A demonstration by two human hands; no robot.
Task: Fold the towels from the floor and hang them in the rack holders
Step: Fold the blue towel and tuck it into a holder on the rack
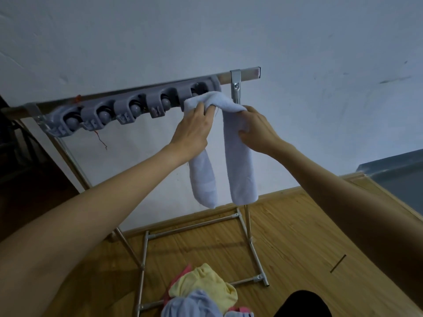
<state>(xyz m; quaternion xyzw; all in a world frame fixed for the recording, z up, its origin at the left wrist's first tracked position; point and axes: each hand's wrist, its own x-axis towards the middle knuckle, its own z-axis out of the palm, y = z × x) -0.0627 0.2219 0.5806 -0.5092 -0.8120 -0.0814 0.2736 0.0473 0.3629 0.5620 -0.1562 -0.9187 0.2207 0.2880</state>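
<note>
A folded white towel (238, 161) hangs in two long ends below the rightmost holder of the grey rack (128, 110). Its folded top is bunched against that holder. My left hand (194, 128) grips the left part of the fold, fingers curled over the top. My right hand (257, 129) grips the right strand just under the fold. Four more holders to the left, each with a grey ball, hold nothing. On the floor below lies a pile of towels: yellow (203, 287), pale blue (192, 305) and pink (180, 276).
The rack bar sits on a metal stand (248, 227) whose legs and cross tubes spread over the wooden floor (297, 236). A white wall is right behind it. A dark doorway is at the left, a grey-blue block at the right. My dark-clothed knee (302, 305) shows at the bottom.
</note>
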